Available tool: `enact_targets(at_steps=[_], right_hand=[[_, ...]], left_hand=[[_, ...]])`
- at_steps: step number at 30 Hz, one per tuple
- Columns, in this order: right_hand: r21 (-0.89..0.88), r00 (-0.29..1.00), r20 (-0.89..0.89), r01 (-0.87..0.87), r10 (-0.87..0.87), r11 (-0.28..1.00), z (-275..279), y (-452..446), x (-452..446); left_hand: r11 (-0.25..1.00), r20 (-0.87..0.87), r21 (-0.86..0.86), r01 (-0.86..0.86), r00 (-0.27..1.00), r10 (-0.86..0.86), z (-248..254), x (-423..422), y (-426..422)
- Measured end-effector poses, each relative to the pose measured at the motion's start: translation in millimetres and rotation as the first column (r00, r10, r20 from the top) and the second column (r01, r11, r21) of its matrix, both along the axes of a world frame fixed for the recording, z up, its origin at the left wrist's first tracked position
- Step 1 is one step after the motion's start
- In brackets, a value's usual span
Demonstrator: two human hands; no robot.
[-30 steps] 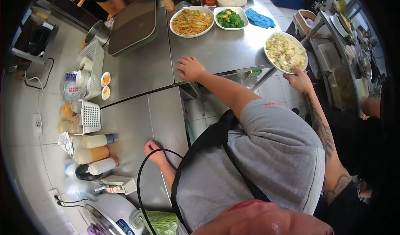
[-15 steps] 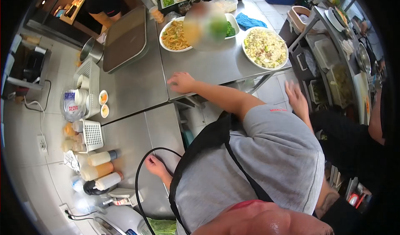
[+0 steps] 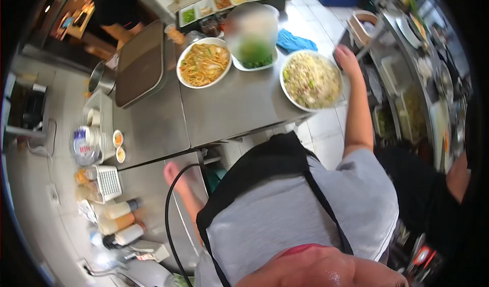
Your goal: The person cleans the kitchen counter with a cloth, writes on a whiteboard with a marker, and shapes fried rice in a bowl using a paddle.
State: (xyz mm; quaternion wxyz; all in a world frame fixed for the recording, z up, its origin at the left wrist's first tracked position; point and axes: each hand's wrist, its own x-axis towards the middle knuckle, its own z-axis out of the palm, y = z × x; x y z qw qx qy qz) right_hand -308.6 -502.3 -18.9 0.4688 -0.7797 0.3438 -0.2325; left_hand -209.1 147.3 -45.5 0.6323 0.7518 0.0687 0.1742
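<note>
My right hand is raised beyond the right edge of the steel table, loosely open and empty. The nearest dish is a white bowl of fried rice, apart from the hand. My left hand is low over the lower steel counter, beside a black cable; motion smears its fingers. A white bowl of noodles and a dish of green vegetables stand on the table. A blurred patch covers part of the vegetable dish.
A brown tray lies at the table's left. Behind the bowls are a topping rack and a blue cloth. Squeeze bottles and a white basket line the left side. A co-worker's arm shows at the right.
My right hand has swung from the table's front edge to the far right. The co-worker's tattooed arm let go of the rice bowl and left view. The view has shifted, moving the bowls leftward and down.
</note>
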Motion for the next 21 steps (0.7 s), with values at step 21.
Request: enact_targets(at_steps=[21], right_hand=[[0.806,0.958,0.158,-0.265,0.24,0.529,0,116,0]], left_hand=[[0.38,-0.287,-0.398,0.835,0.28,-0.916,-30,6,-288]])
